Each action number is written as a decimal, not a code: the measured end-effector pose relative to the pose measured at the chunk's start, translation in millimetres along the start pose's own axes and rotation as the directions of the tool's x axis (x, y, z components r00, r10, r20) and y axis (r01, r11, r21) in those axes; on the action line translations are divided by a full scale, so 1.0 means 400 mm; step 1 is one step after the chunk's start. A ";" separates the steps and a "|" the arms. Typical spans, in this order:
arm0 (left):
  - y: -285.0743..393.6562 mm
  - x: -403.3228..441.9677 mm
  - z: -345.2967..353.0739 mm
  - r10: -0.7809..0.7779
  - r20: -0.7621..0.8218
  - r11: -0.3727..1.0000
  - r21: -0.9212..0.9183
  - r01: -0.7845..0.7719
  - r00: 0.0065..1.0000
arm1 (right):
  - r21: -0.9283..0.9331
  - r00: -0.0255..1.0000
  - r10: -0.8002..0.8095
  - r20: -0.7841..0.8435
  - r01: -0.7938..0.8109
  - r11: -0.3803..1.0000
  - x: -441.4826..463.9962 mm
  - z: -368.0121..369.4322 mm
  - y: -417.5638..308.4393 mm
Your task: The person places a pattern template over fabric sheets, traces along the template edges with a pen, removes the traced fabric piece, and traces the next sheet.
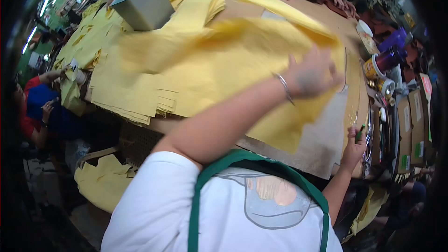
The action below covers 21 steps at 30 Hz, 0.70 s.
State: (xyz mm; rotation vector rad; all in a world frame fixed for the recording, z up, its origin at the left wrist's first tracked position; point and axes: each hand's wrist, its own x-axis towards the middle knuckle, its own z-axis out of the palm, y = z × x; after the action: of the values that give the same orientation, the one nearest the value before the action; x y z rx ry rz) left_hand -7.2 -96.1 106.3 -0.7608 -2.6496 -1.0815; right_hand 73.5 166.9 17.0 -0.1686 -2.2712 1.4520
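Well, a tin stands on yellow sheets, right hand closed round something green, left hand blurred, grip unclear

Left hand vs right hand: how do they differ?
- Left hand is motion-blurred; right hand is sharper.
- Left hand appears over the yellow sheet, its grip unclear; right hand is closed on a slim green object.
- A silvery bangle circles the left hand's wrist; none shows at the right hand's.
Shared: both are ungloved.
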 end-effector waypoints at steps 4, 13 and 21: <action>-0.056 -0.121 0.074 -0.051 0.099 0.985 -0.161 0.066 0.994 | -0.003 0.877 0.405 0.257 -0.419 0.908 0.023 0.069 0.009; -0.249 -0.551 -0.121 -0.461 -0.172 0.790 0.367 0.491 0.870 | -0.534 0.939 0.286 0.190 -0.145 0.833 0.034 0.170 0.014; -0.189 -0.561 -0.089 -0.598 -0.044 0.601 0.636 0.484 0.800 | -0.488 0.941 0.253 0.225 -0.116 0.865 0.032 0.171 0.036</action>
State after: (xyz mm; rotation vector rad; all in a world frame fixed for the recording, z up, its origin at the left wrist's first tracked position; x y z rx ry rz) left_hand 144.0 -254.1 8.8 0.1300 -3.1850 -0.1178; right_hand 31.4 120.5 -16.3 -0.3567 -2.8901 1.0286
